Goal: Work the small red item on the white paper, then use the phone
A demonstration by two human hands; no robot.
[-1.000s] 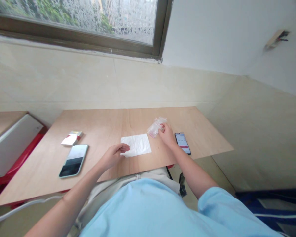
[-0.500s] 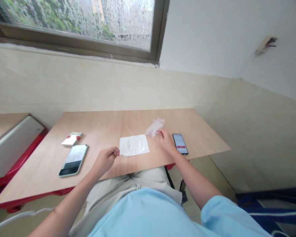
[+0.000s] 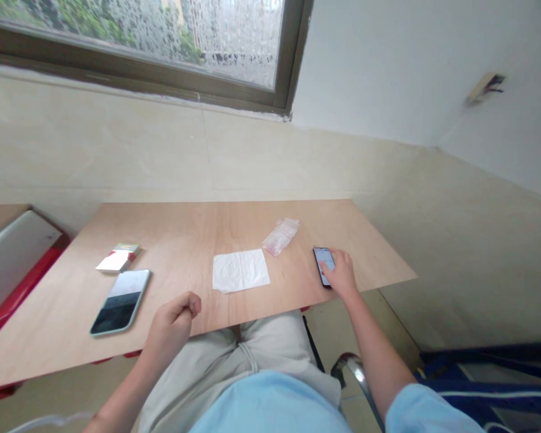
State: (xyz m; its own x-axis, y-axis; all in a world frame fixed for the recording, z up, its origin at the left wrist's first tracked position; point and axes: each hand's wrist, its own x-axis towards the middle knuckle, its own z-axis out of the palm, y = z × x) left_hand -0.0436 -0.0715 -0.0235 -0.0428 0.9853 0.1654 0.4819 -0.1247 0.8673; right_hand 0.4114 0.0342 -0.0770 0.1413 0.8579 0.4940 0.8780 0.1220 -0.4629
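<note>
My right hand [image 3: 341,273] rests over the right side of a dark smartphone [image 3: 324,259] lying flat on the table. Its fingers are apart, with the thumb across the lit screen and the other fingers by the right edge. Closed into a loose fist, my left hand [image 3: 175,316] hovers at the table's front edge, and nothing shows in it. Between the hands lies a white tissue [image 3: 240,270], spread flat. Just behind its right corner is a crumpled clear plastic packet [image 3: 281,236] with pinkish marks.
On the left of the wooden table [image 3: 175,234] lie a larger phone [image 3: 121,302] with a pale case and a white and red box [image 3: 118,258]. A wall and a window [image 3: 162,42] stand behind the table. A chrome chair arm [image 3: 357,367] is below right.
My right hand has left the plastic packet and moved right onto the smartphone. My left hand has drawn back from the tissue toward me, still closed. The view has shifted slightly.
</note>
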